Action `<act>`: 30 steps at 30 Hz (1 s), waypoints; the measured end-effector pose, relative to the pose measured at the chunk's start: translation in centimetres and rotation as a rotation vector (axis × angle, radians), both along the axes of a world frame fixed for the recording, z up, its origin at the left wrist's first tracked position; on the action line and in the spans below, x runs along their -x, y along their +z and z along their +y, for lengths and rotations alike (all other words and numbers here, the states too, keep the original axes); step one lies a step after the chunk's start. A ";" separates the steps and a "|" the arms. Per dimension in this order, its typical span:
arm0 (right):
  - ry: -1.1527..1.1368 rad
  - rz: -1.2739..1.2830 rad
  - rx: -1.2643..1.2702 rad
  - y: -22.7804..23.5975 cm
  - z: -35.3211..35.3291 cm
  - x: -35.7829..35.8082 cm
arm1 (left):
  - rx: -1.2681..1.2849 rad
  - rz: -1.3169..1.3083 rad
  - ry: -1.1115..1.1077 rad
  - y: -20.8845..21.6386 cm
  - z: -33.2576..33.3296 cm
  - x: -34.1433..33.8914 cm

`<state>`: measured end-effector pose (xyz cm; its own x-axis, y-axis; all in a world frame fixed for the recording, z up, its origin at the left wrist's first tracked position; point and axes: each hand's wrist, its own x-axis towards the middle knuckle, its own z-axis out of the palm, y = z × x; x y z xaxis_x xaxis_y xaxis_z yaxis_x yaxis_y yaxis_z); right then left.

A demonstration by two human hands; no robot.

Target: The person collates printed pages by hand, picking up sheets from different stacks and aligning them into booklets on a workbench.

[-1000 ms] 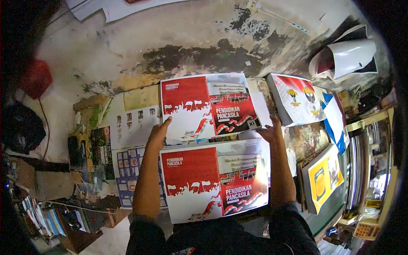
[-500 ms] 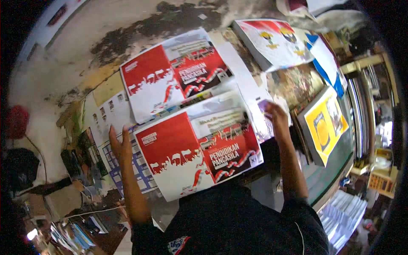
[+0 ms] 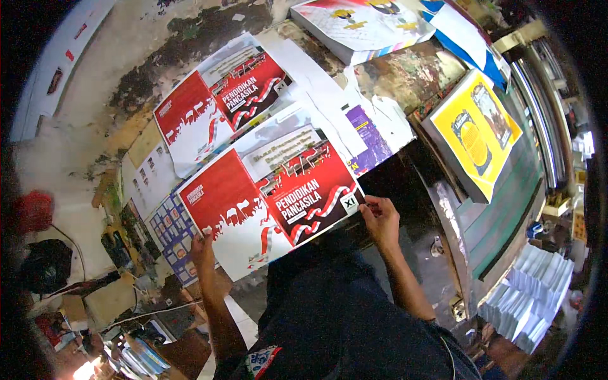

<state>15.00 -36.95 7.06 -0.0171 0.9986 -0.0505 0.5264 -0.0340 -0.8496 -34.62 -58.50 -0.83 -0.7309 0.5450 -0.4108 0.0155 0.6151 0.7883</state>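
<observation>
In front of me lies a red and white printed cover sheet (image 3: 237, 218), wide and flat, tilted up toward its right end. My right hand (image 3: 382, 221) pinches its lower right corner between thumb and fingers. At the sheet's left edge my left hand (image 3: 203, 256) grips the paper, its fingertips partly hidden. Farther back, a matching printed sheet (image 3: 183, 120) rests on white paper, its near edge covered by the front one. A purple and white printed sheet (image 3: 171, 231) sticks out beside my left hand.
Right of the sheets sits a stack with a yellow cover (image 3: 465, 142), near a green board (image 3: 500, 221). A thick stack of white printed sheets (image 3: 361, 28) stands at the back. Low at the right are piled white papers (image 3: 529, 297); a black bag (image 3: 47, 266) hangs at left.
Both hands have come down and inward from raised, spread positions beside the front sheet to its edges, and now grip it. The whole view has also shifted and turned.
</observation>
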 end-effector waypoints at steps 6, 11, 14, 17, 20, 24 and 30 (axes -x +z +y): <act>-0.071 -0.041 0.079 -0.2 -0.1 0.3 | 0.213 0.406 -0.127 7.1 5.0 -6.0; -0.155 -0.046 0.106 -0.6 -0.4 0.4 | -0.089 0.756 -0.255 9.0 11.6 -8.2; -0.193 -0.053 0.161 -0.4 -0.3 0.6 | -0.288 0.772 -0.486 10.4 19.1 -10.0; -0.220 -0.055 0.149 -1.5 -0.6 0.3 | -0.635 0.690 -0.682 10.5 27.2 -14.1; -0.263 -0.030 0.195 -1.1 -0.2 0.9 | -0.822 0.563 -0.850 9.7 33.5 -18.6; -0.303 0.024 0.235 -0.4 -0.1 0.9 | -0.868 0.483 -0.869 5.9 36.2 -21.8; -0.505 0.968 0.420 2.6 0.8 4.8 | -0.800 0.468 -0.934 5.1 36.1 -22.3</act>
<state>10.21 -36.16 9.70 0.1648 0.8109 -0.5615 -0.4881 -0.4277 -0.7609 -12.36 -22.37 4.29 0.0672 0.8920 0.4470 0.5473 -0.4075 0.7310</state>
